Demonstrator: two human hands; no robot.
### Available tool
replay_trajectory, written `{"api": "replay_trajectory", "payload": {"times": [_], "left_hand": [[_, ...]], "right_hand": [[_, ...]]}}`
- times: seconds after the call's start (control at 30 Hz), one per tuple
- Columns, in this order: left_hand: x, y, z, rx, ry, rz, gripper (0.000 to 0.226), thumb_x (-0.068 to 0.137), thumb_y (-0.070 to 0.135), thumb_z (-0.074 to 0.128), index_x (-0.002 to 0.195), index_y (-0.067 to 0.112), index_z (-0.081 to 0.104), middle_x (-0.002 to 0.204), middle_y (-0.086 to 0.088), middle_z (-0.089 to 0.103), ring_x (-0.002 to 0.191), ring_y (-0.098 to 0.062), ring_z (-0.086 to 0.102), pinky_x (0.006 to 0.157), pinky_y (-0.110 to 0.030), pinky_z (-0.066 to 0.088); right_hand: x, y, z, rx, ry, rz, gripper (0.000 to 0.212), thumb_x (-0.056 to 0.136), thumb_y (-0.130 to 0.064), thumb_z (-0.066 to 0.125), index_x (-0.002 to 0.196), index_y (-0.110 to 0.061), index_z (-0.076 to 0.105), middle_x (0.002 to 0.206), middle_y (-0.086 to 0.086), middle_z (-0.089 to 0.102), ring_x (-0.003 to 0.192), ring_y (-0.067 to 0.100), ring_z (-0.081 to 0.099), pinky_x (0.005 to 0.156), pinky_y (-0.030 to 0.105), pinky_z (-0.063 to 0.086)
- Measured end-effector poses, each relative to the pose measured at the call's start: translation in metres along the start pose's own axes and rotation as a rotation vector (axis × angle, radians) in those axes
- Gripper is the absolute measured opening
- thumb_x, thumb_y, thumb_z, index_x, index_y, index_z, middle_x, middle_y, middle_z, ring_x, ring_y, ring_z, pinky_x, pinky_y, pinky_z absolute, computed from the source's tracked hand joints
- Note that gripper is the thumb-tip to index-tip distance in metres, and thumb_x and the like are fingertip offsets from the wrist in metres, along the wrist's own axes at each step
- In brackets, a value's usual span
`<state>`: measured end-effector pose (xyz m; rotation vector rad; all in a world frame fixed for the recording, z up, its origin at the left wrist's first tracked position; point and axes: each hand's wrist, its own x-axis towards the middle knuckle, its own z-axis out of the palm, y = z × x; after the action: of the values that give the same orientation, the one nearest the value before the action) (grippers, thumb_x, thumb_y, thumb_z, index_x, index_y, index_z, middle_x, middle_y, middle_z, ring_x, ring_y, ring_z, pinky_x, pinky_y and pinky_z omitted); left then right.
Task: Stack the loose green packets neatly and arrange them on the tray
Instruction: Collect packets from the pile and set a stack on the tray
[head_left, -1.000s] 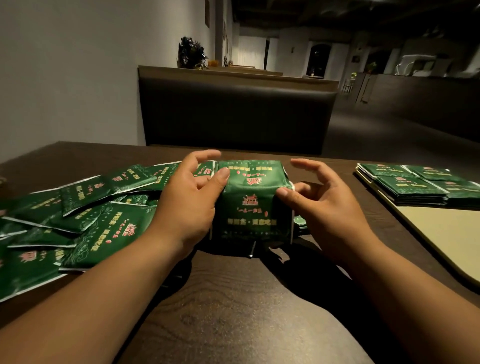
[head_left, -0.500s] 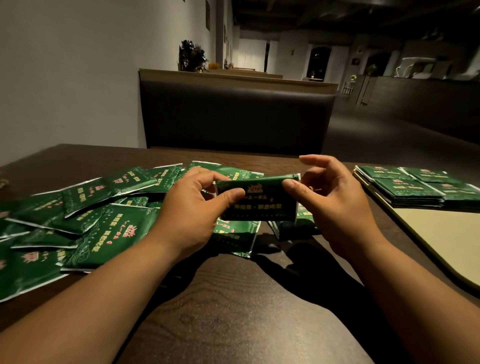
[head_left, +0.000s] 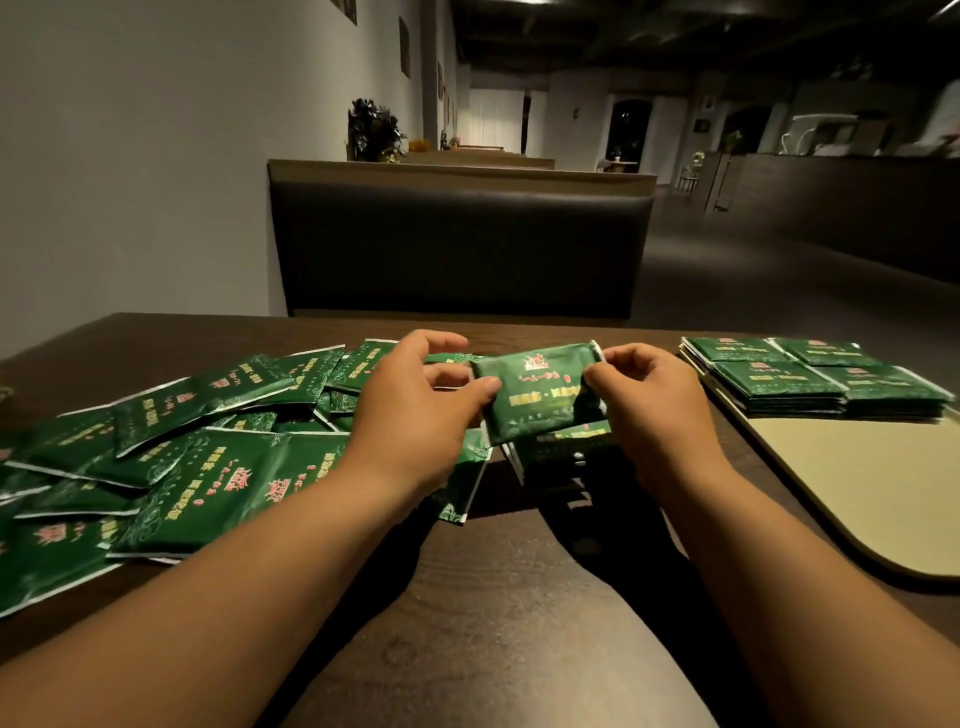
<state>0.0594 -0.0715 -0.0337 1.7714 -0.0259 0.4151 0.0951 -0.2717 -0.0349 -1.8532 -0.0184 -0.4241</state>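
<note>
Both hands pinch one green packet (head_left: 540, 392) above the dark wooden table (head_left: 498, 597): left hand (head_left: 415, 410) at its left edge, right hand (head_left: 644, 400) at its right. Loose packets (head_left: 197, 441) sprawl left. Neat packet stacks (head_left: 810, 376) sit on the beige tray (head_left: 857, 483), right.
</note>
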Motion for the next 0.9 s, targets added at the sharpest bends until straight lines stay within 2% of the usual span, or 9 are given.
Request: {"api": "replay_trajectory", "payload": {"times": [0.1, 0.2, 0.27, 0.33, 0.43, 0.63, 0.73, 0.8, 0.9], "left_hand": [[0.005, -0.005, 0.024, 0.117, 0.035, 0.005, 0.040, 0.088, 0.027, 0.081, 0.120, 0.029, 0.058, 0.102, 0.007, 0.071, 0.090, -0.017, 0.073, 0.086, -0.047, 0.061], [0.006, -0.015, 0.044, 0.239, 0.034, 0.001, 0.039, 0.088, 0.029, 0.081, 0.119, 0.025, 0.056, 0.103, 0.010, 0.063, 0.096, -0.015, 0.065, 0.075, -0.027, 0.053], [0.005, -0.022, 0.051, 0.345, 0.022, 0.007, 0.042, 0.089, 0.029, 0.080, 0.123, 0.023, 0.057, 0.109, 0.008, 0.062, 0.097, -0.014, 0.061, 0.068, -0.021, 0.042], [0.004, -0.029, 0.054, 0.451, 0.019, 0.038, 0.044, 0.089, 0.032, 0.079, 0.126, 0.023, 0.057, 0.117, 0.006, 0.061, 0.100, -0.014, 0.058, 0.075, -0.023, 0.040], [0.003, -0.036, 0.052, 0.538, 0.012, 0.069, 0.043, 0.092, 0.038, 0.075, 0.128, 0.023, 0.056, 0.122, 0.004, 0.059, 0.103, -0.015, 0.056, 0.083, -0.026, 0.039], [0.005, -0.040, 0.051, 0.534, -0.037, 0.059, 0.035, 0.094, 0.039, 0.072, 0.120, 0.021, 0.059, 0.098, 0.005, 0.065, 0.089, -0.013, 0.060, 0.073, -0.027, 0.041], [0.007, -0.041, 0.047, 0.521, -0.054, 0.058, 0.033, 0.094, 0.038, 0.073, 0.119, 0.022, 0.059, 0.096, 0.006, 0.066, 0.085, -0.010, 0.059, 0.064, -0.021, 0.038], [0.008, -0.040, 0.045, 0.511, -0.063, 0.059, 0.033, 0.094, 0.038, 0.073, 0.119, 0.022, 0.059, 0.096, 0.005, 0.066, 0.083, -0.008, 0.058, 0.062, -0.013, 0.035], [0.008, -0.039, 0.044, 0.492, -0.075, 0.060, 0.033, 0.094, 0.037, 0.074, 0.119, 0.021, 0.059, 0.094, 0.006, 0.065, 0.081, -0.007, 0.057, 0.061, -0.012, 0.035]], "right_hand": [[0.005, 0.005, -0.008, -0.170, 0.064, 0.038, 0.010, 0.088, -0.023, 0.068, 0.083, -0.016, 0.073, 0.080, 0.001, 0.073, 0.075, 0.018, 0.066, 0.063, 0.029, 0.049], [0.012, 0.013, -0.014, -0.340, 0.008, 0.117, 0.016, 0.087, -0.029, 0.068, 0.083, -0.016, 0.075, 0.078, 0.007, 0.074, 0.077, 0.025, 0.071, 0.066, 0.035, 0.055], [0.014, 0.020, -0.016, -0.464, -0.056, 0.159, 0.023, 0.085, -0.030, 0.069, 0.085, -0.008, 0.077, 0.082, 0.016, 0.074, 0.080, 0.031, 0.071, 0.064, 0.034, 0.052], [0.016, 0.023, -0.015, -0.565, -0.122, 0.183, 0.029, 0.084, -0.033, 0.069, 0.088, -0.004, 0.075, 0.085, 0.019, 0.073, 0.081, 0.034, 0.069, 0.063, 0.032, 0.047], [0.018, 0.022, -0.013, -0.638, -0.168, 0.202, 0.029, 0.087, -0.039, 0.066, 0.098, -0.013, 0.065, 0.094, 0.008, 0.068, 0.089, 0.028, 0.064, 0.072, 0.035, 0.050], [0.014, 0.016, -0.012, -0.643, -0.180, 0.191, 0.031, 0.089, -0.037, 0.066, 0.109, -0.015, 0.059, 0.098, 0.004, 0.062, 0.095, 0.026, 0.061, 0.077, 0.036, 0.049], [0.012, 0.015, -0.010, -0.598, -0.171, 0.191, 0.030, 0.088, -0.034, 0.068, 0.109, -0.016, 0.058, 0.094, 0.001, 0.060, 0.092, 0.023, 0.061, 0.080, 0.039, 0.052], [0.011, 0.013, -0.010, -0.530, -0.153, 0.195, 0.029, 0.088, -0.031, 0.071, 0.110, -0.017, 0.056, 0.096, 0.001, 0.061, 0.092, 0.021, 0.063, 0.084, 0.041, 0.056], [0.011, 0.010, -0.011, -0.288, -0.123, 0.258, 0.029, 0.086, -0.019, 0.075, 0.107, -0.021, 0.055, 0.102, 0.007, 0.067, 0.090, 0.026, 0.072, 0.084, 0.050, 0.063]]}}
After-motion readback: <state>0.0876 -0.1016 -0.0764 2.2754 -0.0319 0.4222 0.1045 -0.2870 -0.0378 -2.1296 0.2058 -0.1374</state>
